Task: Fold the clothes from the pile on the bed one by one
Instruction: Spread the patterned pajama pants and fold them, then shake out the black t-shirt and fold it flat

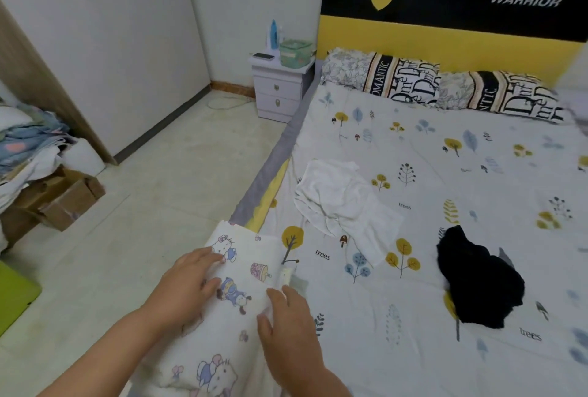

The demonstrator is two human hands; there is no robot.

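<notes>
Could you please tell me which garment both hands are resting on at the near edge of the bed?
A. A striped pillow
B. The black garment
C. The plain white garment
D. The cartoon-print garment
D: the left hand and the right hand both lie on the cartoon-print garment, while the white garment and the black garment lie untouched farther out on the bed.

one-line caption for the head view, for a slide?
Both hands press a cartoon-print cloth at the bed's edge; white and black garments wait.
</notes>
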